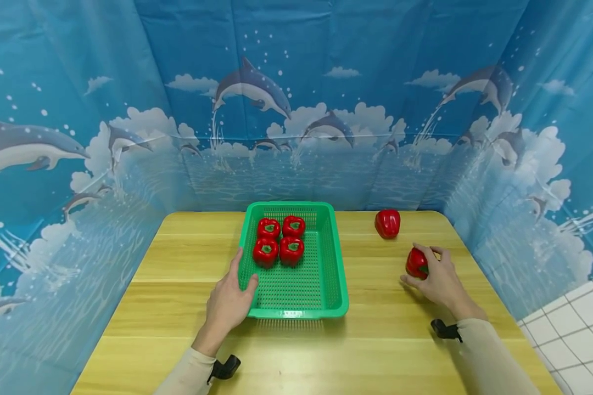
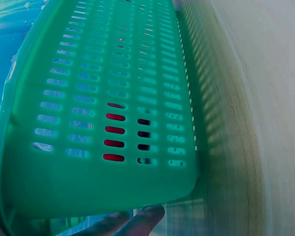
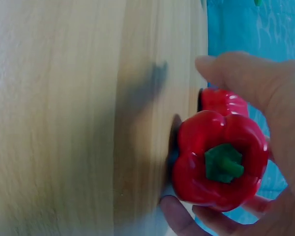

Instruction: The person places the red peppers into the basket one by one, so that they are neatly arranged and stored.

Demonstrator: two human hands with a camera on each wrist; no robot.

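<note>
A green plastic basket [image 1: 296, 314] stands on the table, with several red bell peppers [image 1: 292, 251] grouped upright toward its back left. At the basket's front left corner, my left hand [image 1: 231, 299] holds the rim, thumb over it and fingers along the outer side. My right hand [image 1: 441, 281] spreads around a single red bell pepper [image 3: 221, 160] at the right of the table. That pepper's green stem faces the wrist camera. In the right wrist view the thumb [image 3: 236, 73] is apart from it, while the fingertips lie close along its other side.
Another red bell pepper [image 1: 387, 224] lies near the table's back edge, just behind the one at my right hand. The wooden table [image 1: 375, 351] is bordered by a blue dolphin-print curtain [image 1: 296, 170]. White tiles [image 1: 580, 323] show at the lower right.
</note>
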